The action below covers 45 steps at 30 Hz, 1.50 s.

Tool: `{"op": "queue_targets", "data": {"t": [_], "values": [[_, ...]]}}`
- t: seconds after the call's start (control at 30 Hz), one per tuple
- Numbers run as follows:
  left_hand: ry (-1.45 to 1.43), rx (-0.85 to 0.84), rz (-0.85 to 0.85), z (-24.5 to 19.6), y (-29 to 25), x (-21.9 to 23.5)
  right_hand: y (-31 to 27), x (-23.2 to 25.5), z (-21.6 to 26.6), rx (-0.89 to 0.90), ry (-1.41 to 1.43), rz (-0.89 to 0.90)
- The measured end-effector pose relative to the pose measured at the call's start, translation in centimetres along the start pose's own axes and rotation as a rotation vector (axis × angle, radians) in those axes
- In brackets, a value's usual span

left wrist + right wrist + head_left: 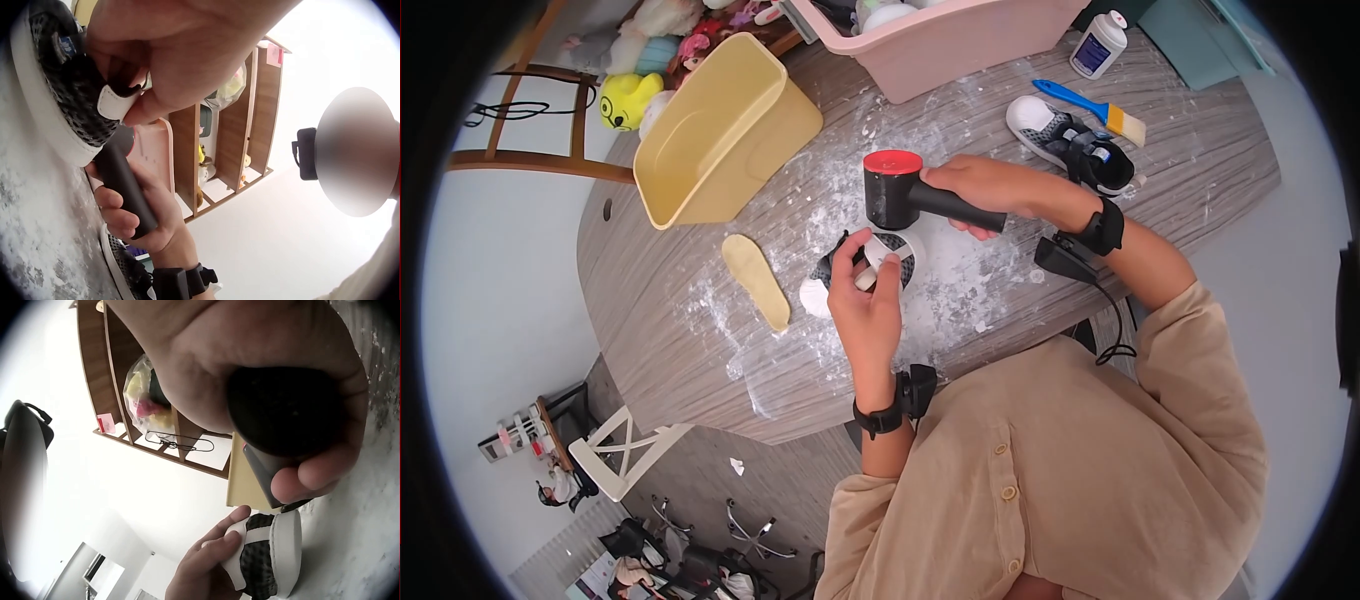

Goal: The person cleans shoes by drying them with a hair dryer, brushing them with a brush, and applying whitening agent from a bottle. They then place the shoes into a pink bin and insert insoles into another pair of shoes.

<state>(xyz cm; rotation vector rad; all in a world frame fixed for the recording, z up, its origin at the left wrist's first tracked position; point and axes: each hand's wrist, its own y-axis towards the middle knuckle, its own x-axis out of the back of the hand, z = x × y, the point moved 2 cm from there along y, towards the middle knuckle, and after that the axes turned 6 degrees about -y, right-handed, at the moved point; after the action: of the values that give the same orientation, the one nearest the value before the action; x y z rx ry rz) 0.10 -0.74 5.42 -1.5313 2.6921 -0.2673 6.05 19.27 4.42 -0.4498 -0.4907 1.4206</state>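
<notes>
White powder streaks the tabletop [670, 370]; the left hand [867, 315] pinches the near shoe [815, 297] there, beside an insole [755, 280]. In the left wrist view, the shoe partly blocks the handheld device [125, 187]. In the right wrist view, the right hand [269, 356] wraps its handle.

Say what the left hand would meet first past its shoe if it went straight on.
Likely the black, red-topped handheld device just beyond the shoe, though their depth gap is unclear.

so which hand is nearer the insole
Left: the left hand grips a shoe to the right of the insole; the right hand is farther right, gripping the black tool.
</notes>
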Motion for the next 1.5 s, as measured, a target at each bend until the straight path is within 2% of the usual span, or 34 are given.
{"op": "queue_targets", "data": {"t": [0.47,0.67,0.87,1.0,1.13,1.33,1.43,1.5], "values": [[0.031,-0.03,-0.027,-0.4,0.9,0.1,-3.7,-0.1,-1.4,0.11,0.084,-0.032],[0.542,-0.234,0.025,-1.9,1.0,-0.8,-3.9,-0.1,-2.0,0.116,0.088,-0.077],[0.629,-0.101,0.225,-2.7,1.0,-2.0,-3.8,0.2,-3.2,0.13,0.091,-0.112],[0.669,-0.277,0.301,-2.1,1.0,-2.0,-4.0,0.3,-3.9,0.126,0.103,-0.105],[0.867,-0.378,0.417,-2.6,1.2,-1.6,-4.2,0.3,-4.2,0.115,0.169,-0.118],[1.207,-0.663,0.464,-1.5,2.0,-2.2,-4.3,0.5,-4.3,0.08,0.268,-0.148],[1.275,-0.589,0.57,-1.6,2.4,-2.0,-4.2,0.7,-4.4,0.085,0.318,-0.155],[1.275,-0.464,0.563,-2.6,2.8,-1.8,-4.2,1.0,-4.8,0.089,0.353,-0.145]]}}
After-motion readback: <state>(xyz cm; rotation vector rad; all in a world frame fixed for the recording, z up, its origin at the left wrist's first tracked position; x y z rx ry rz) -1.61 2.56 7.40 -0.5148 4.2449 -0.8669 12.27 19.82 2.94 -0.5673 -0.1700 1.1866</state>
